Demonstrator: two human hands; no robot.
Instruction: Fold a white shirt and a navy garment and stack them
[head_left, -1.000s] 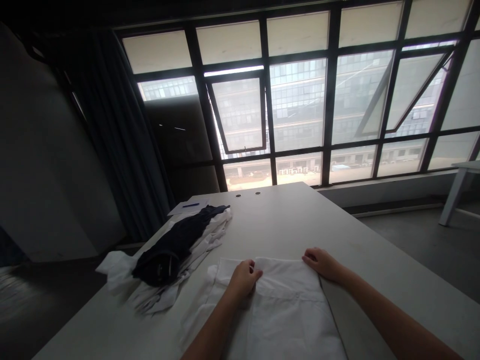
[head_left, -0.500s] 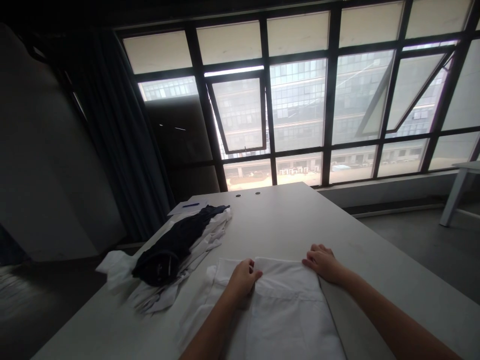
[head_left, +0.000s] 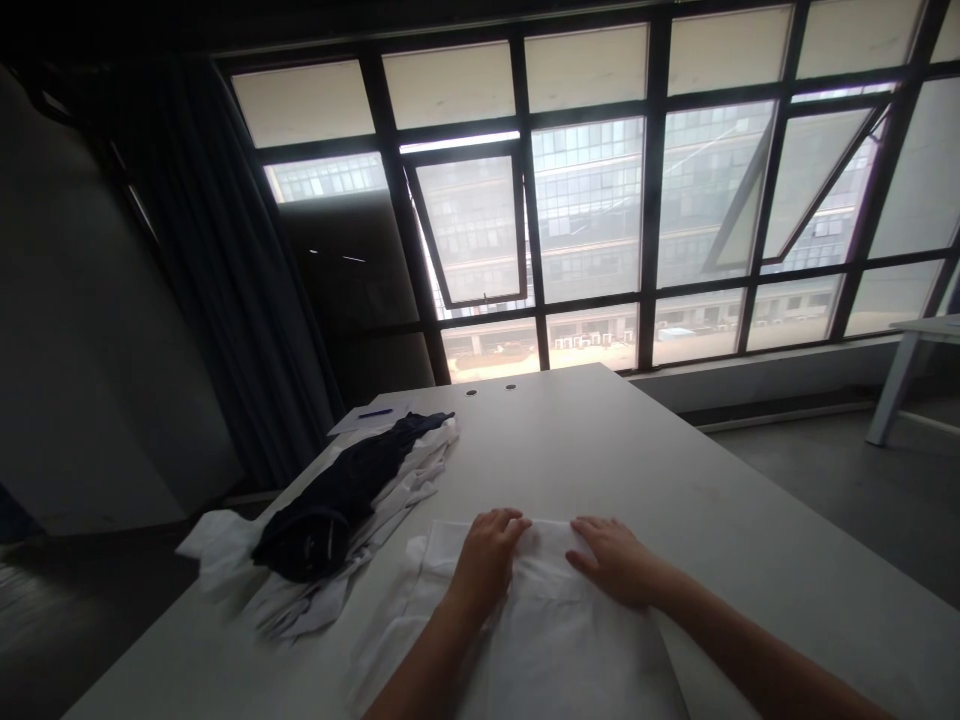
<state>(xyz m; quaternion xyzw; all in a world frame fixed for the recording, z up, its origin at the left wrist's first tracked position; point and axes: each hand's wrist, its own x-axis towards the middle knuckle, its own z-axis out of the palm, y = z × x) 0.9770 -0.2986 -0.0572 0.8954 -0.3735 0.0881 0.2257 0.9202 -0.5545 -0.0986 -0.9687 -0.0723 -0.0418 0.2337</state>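
A white cloth garment (head_left: 570, 650) lies folded on the table in front of me, its far edge running straight across and loose layers of it bunched at the left. My left hand (head_left: 489, 555) rests on the far edge near the middle, fingers stretched forward over the cloth and thumb beside them. Toward the right end of that edge, my right hand (head_left: 619, 562) lies flat on the fabric with fingers and thumb apart. A short gap separates the two hands. The near end of the garment runs out of the picture below.
The white table (head_left: 720, 540) reaches toward the windows. At left lies a heap of dark clothing (head_left: 352, 490) over white clothing (head_left: 409, 485). Behind it are paper (head_left: 345, 422) and a blue pen (head_left: 375, 413). Another white table (head_left: 896, 385) stands far right.
My right hand has slid left from the garment's right corner onto the cloth, closer to my left hand. My left hand has opened from a pinch and moved slightly forward.
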